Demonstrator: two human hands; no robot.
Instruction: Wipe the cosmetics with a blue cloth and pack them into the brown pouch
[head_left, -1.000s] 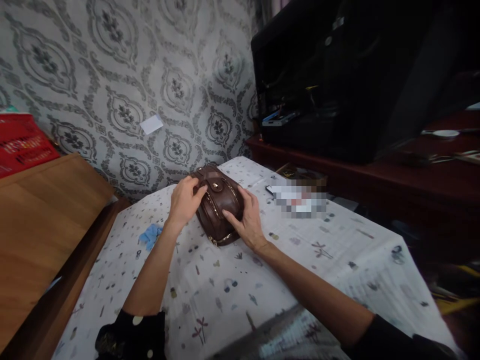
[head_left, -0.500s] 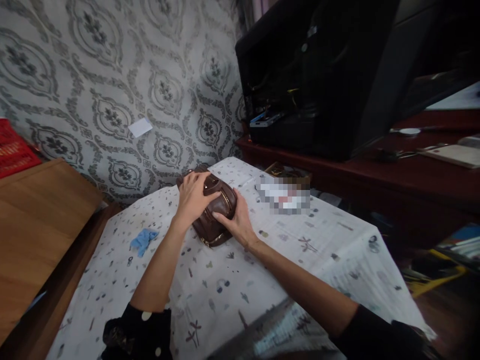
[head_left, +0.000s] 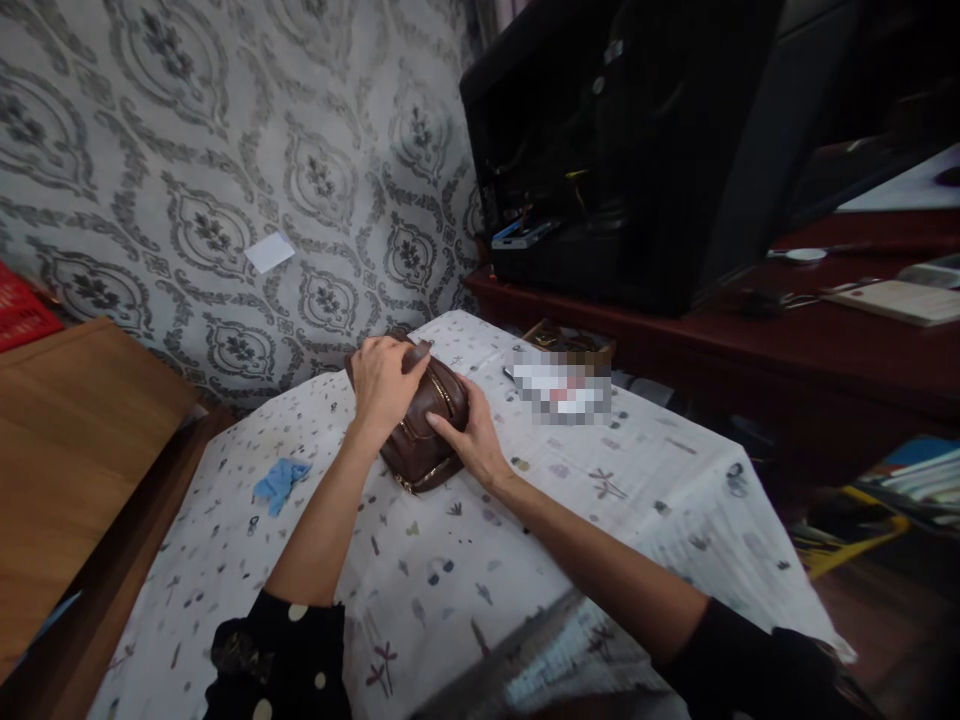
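A small brown leather bag (head_left: 421,440) with gold zips lies on a table covered with a white patterned cloth (head_left: 465,560). My left hand (head_left: 382,378) rests on top of the bag, fingers curled over its upper flap and pinching near the clasp. My right hand (head_left: 469,432) presses against the bag's right side, fingers wrapped along it, thumb toward the zip.
A crumpled blue scrap (head_left: 279,482) lies on the cloth to the left. A blurred flat item (head_left: 562,388) sits behind the bag. A wooden desk (head_left: 75,440) stands at left, a dark red shelf (head_left: 750,350) with a black box (head_left: 600,150) at right, patterned wallpaper behind.
My left hand has slid further over the top of the bag toward its far end. The right hand stays at the bag's side. The view has drifted right.
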